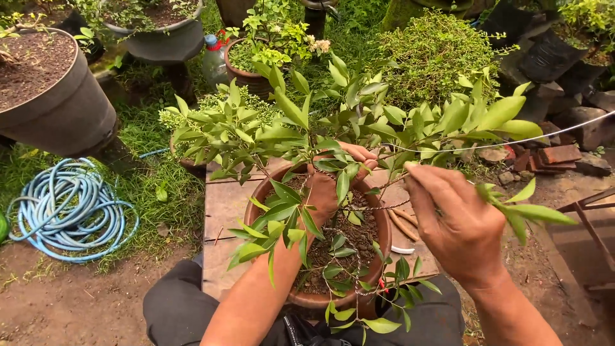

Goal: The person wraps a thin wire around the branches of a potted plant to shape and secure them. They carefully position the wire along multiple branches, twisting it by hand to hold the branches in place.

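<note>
— What did the right hand (458, 227) have?

— Its fingers were pinched shut on a thin wire (544, 138) that ran up and away to its right. The wire also coiled along a branch (384, 206) just left of the hand.

— And the left hand (333, 182)?

— It reached in among the leaves, fingers curled round the branch; how tightly, I couldn't tell. The plant (307, 128) stood in a clay pot (256, 198) right under both hands, on a wooden board (224, 205).

— Anything farther out?

— A blue hose (67, 208) lay coiled well off to the left, near a big dark pot (61, 109).
</note>
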